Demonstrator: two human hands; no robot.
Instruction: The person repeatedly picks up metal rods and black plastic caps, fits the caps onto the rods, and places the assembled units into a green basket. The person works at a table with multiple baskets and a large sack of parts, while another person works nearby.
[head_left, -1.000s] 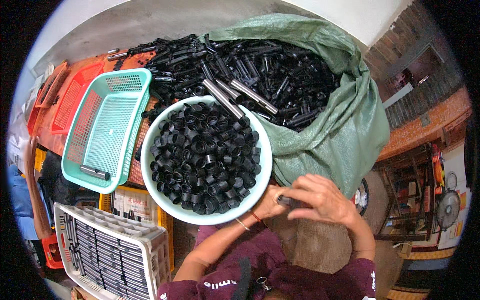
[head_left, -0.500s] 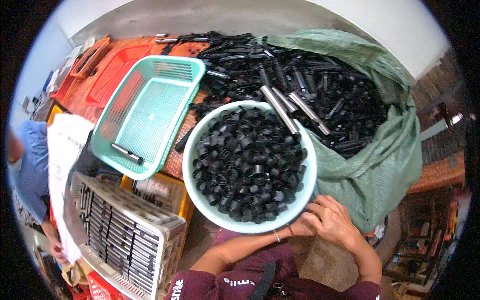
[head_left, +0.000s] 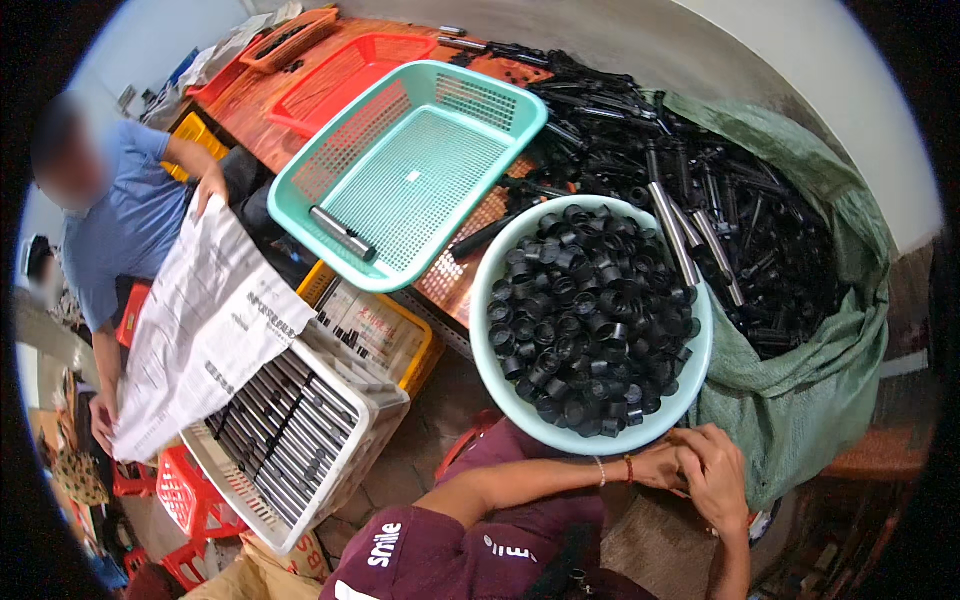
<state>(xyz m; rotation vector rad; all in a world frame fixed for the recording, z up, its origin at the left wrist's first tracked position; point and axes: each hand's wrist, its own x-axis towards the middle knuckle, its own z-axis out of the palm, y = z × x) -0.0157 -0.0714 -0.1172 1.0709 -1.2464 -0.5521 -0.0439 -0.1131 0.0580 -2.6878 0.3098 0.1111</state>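
Observation:
My left hand [head_left: 655,466] and my right hand [head_left: 716,478] meet just below the near right rim of a pale blue bowl [head_left: 588,440]. The right hand's fingers are bent and pressed in against the left hand. They cover most of the left fingers, and anything held between them is hidden. Short black cylindrical caps [head_left: 585,310] fill the bowl in a heap. Silver tubes [head_left: 672,232] lean across its far right rim. To the right, a green woven sack [head_left: 790,425] lies open around a large pile of long black parts [head_left: 770,225].
A teal mesh basket [head_left: 410,165] holding one black-and-silver tube [head_left: 343,234] stands left of the bowl. Below it are a yellow crate [head_left: 425,362] and a white crate [head_left: 372,402] of rods. A co-worker [head_left: 135,195] holds a white printed sheet [head_left: 210,325] over it. Red trays [head_left: 350,75] sit behind.
My view has swung left, so the bowl and basket appear farther right. The co-worker's white sheet now spreads over part of the white crate. My hands stay together by the bowl.

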